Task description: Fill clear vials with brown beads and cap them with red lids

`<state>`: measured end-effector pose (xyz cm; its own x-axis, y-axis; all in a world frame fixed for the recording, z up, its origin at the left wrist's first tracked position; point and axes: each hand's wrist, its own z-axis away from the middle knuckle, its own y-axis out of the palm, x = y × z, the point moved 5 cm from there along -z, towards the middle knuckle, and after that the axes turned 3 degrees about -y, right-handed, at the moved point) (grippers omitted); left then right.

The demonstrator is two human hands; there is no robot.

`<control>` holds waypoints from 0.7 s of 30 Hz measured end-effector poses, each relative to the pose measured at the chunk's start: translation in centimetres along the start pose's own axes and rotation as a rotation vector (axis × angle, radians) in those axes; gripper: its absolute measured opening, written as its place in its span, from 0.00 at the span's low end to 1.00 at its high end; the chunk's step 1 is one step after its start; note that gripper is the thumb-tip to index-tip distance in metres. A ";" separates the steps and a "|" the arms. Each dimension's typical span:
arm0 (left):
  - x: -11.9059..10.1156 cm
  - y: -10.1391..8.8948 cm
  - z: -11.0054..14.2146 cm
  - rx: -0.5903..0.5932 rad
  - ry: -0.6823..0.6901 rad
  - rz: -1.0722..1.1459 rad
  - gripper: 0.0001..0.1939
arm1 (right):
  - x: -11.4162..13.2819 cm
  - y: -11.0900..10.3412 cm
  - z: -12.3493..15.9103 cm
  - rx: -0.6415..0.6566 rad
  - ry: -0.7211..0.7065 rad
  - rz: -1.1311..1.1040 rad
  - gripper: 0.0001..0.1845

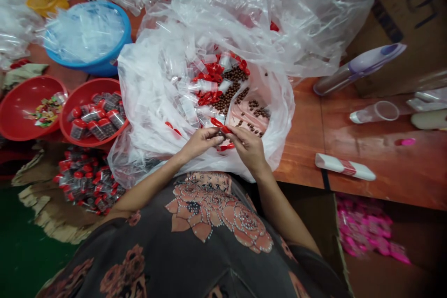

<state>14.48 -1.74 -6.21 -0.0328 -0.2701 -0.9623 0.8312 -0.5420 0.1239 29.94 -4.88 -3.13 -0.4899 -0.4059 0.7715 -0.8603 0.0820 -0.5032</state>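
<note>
My left hand (pixel 201 143) and my right hand (pixel 250 149) meet over the near side of a large open plastic bag (pixel 143 116). Both are closed, fingertips pinched round a small container with a red flip cap (pixel 225 129); its body is mostly hidden by my fingers. Just beyond them in the bag lie loose brown beads (pixel 226 100), red caps (pixel 211 74) and small clear empty containers (pixel 188 109). Another red cap (pixel 172 128) rests on the plastic left of my hands.
Left stand a red bowl of filled red-capped containers (pixel 82 137), a red bowl with colourful bits (pixel 17 111) and a blue basin (pixel 127 25). More filled containers (pixel 91 179) lie below. Right are a purple-lidded bottle (pixel 338 79), a clear cup (pixel 379 112), a white packet (pixel 330 163) and a cardboard box (pixel 415 51).
</note>
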 end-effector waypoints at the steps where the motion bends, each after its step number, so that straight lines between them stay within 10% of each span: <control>1: -0.1 0.0 0.1 0.003 0.006 -0.010 0.16 | 0.0 0.0 0.1 -0.034 0.032 -0.031 0.15; 21: -2.0 0.2 0.8 -0.016 0.048 -0.163 0.13 | 0.5 0.1 1.6 -0.181 0.040 0.032 0.16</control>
<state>14.26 -1.94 -4.03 -0.1412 -0.1410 -0.9799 0.8261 -0.5623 -0.0381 29.88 -6.55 -3.43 -0.5199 -0.3640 0.7728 -0.8535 0.2580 -0.4527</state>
